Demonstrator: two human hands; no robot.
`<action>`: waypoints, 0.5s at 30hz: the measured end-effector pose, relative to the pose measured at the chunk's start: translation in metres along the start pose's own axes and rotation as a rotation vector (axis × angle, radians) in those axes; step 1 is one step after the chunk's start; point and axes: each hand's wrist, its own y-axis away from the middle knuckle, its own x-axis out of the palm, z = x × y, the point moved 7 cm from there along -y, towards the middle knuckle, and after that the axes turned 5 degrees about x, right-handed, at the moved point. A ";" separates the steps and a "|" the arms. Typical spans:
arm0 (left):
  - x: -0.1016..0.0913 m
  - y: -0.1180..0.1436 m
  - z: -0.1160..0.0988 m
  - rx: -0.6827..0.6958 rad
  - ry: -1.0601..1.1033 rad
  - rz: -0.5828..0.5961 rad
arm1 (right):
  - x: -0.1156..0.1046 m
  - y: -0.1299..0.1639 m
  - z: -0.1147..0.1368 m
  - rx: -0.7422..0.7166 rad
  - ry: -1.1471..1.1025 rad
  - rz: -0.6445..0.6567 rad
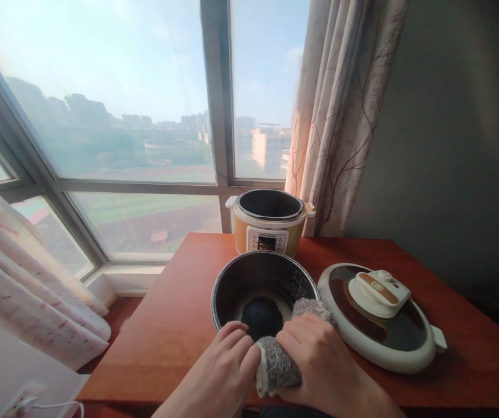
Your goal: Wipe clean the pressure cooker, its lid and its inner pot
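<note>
A dark inner pot (255,273) with markings on its inside wall stands near the table's front edge, its mouth facing up. My left hand (225,368) is closed at the pot's near-left rim, fingers curled over the edge and thumb beside the cloth. Bunched in my right hand (316,360) is a grey cloth (277,366), which crosses the near-right rim. One end of it sticks out beyond my fingers, over the pot. Behind the pot sits the pressure cooker body (241,232), open on top. Its round lid (406,360) lies to the right, handle up.
The red-brown wooden table (166,325) stands against a large window (136,151). Curtains hang at the left (27,296) and right (340,116). At lower left a white cord (57,404) runs from a wall socket (22,403).
</note>
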 end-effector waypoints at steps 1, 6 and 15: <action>0.001 0.000 0.001 0.007 0.004 -0.012 | 0.000 0.001 0.000 -0.002 0.000 -0.010; -0.010 0.001 0.016 0.060 0.070 -0.016 | -0.004 0.005 0.003 -0.035 -0.026 -0.040; -0.043 0.005 0.067 0.180 -0.028 -0.146 | -0.006 0.005 -0.011 -0.005 -0.073 0.060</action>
